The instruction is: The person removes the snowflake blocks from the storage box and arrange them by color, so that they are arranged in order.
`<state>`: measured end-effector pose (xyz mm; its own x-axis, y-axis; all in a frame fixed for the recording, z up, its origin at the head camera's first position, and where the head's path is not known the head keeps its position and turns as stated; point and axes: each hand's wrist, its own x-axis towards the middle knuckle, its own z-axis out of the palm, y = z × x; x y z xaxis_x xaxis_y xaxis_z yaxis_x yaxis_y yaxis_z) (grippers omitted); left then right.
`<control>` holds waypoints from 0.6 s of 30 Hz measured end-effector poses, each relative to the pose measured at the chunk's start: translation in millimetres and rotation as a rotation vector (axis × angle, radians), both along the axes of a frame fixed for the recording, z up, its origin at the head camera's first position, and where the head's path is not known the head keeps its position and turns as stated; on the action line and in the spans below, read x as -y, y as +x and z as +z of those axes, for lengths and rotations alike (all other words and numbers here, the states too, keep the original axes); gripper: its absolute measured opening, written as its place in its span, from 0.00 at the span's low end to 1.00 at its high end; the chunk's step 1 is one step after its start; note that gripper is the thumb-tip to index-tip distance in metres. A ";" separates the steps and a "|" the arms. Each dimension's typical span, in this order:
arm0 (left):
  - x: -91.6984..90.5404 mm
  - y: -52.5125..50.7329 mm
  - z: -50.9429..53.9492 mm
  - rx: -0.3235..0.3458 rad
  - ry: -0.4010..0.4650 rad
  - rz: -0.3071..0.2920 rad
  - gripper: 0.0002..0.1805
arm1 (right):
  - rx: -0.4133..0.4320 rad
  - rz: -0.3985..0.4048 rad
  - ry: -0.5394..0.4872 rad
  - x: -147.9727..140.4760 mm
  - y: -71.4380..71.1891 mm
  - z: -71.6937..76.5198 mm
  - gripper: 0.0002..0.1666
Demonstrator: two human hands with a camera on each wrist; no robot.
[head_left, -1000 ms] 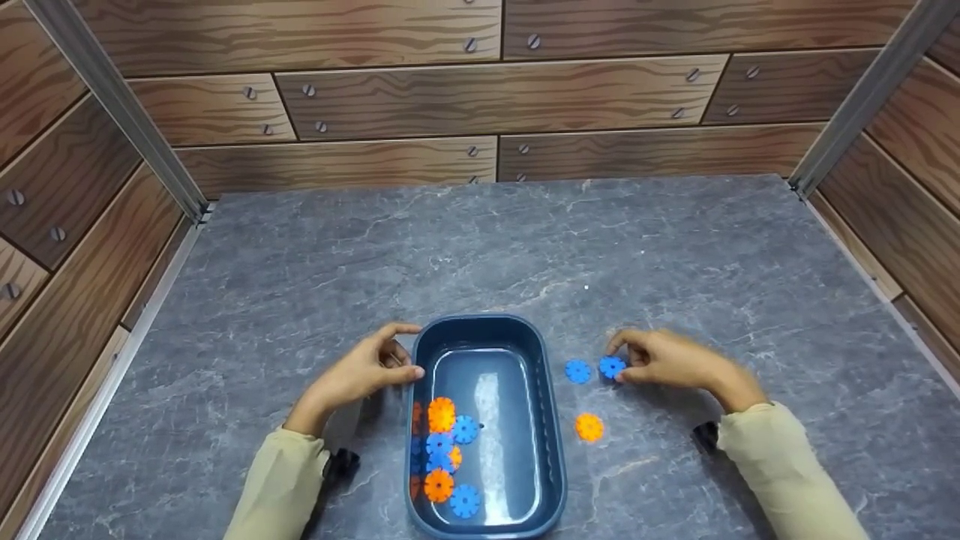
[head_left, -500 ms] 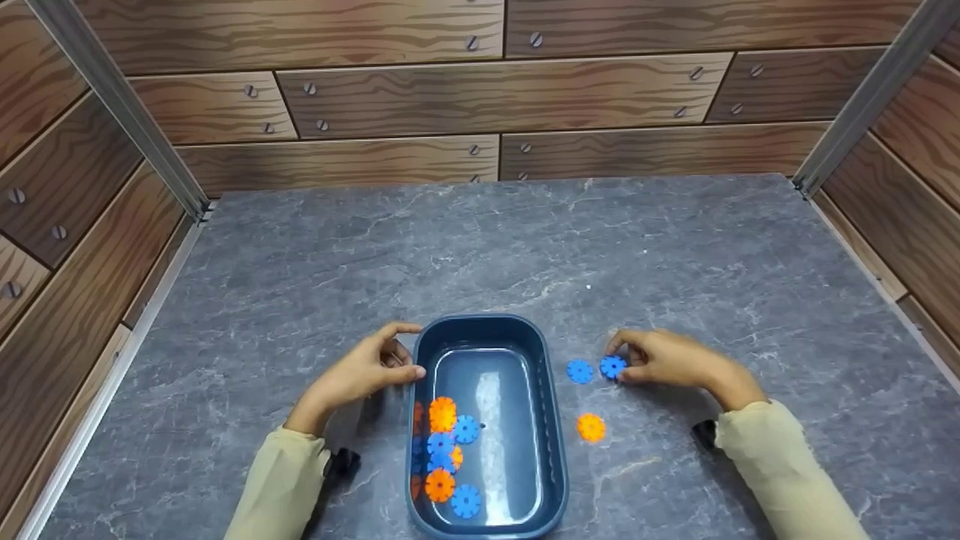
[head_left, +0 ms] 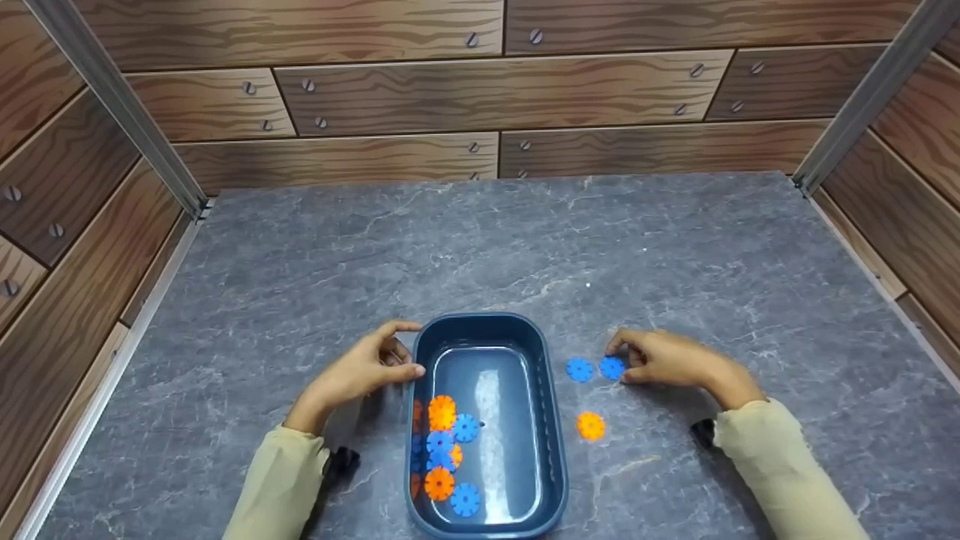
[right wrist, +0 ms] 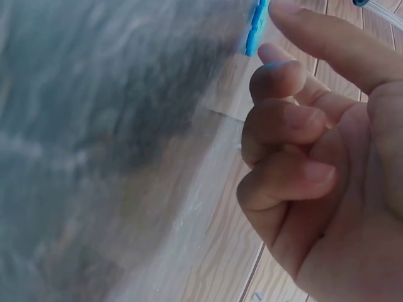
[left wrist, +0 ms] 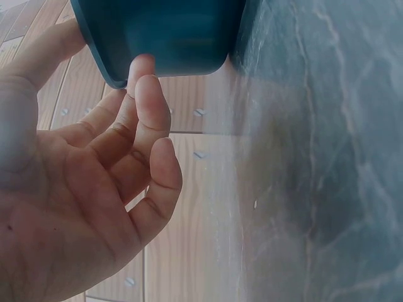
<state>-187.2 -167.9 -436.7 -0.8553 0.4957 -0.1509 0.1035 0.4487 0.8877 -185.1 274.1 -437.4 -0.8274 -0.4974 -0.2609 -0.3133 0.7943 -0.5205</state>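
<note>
The dark blue tray [head_left: 551, 420] holds several orange and blue notched discs along its left side. At its left rim my left hand [head_left: 360, 371] grips, with thumb and index finger at the edge; the left wrist view shows my hand [left wrist: 94, 170] beside the tray wall [left wrist: 182, 38]. Outside, right of the tray, lie a blue disc [head_left: 579, 370], an orange disc [head_left: 590, 426] and another blue disc [head_left: 611, 367]. My right hand [head_left: 667, 360] has its thumb and index finger around that last disc, apart from each other. In the right wrist view a blue disc [right wrist: 255, 28] is by the fingertips [right wrist: 283, 7].
The grey marbled tabletop [head_left: 450, 247] extends behind the tray and to both sides. Wood-patterned panels [head_left: 480, 94] stand at the back and sides, with metal posts [head_left: 120, 105] at the corners.
My right thumb and index finger have eased slightly away from the blue disc, which looks flatter on the table. My left hand and the tray have stayed put.
</note>
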 end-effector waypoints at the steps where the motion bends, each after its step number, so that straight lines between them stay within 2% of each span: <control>1: -0.1 -0.1 0.0 0.000 -0.003 0.001 0.34 | 0.002 -0.002 0.002 0.2 -0.1 0.0 0.18; 13: -0.2 -0.3 -0.4 -0.005 -0.007 -0.004 0.35 | -0.011 -0.003 0.018 0.1 0.5 -1.8 0.17; 18: -0.7 1.1 0.4 -0.007 -0.007 0.005 0.35 | -0.008 -0.002 -0.046 -1.1 1.5 -1.1 0.18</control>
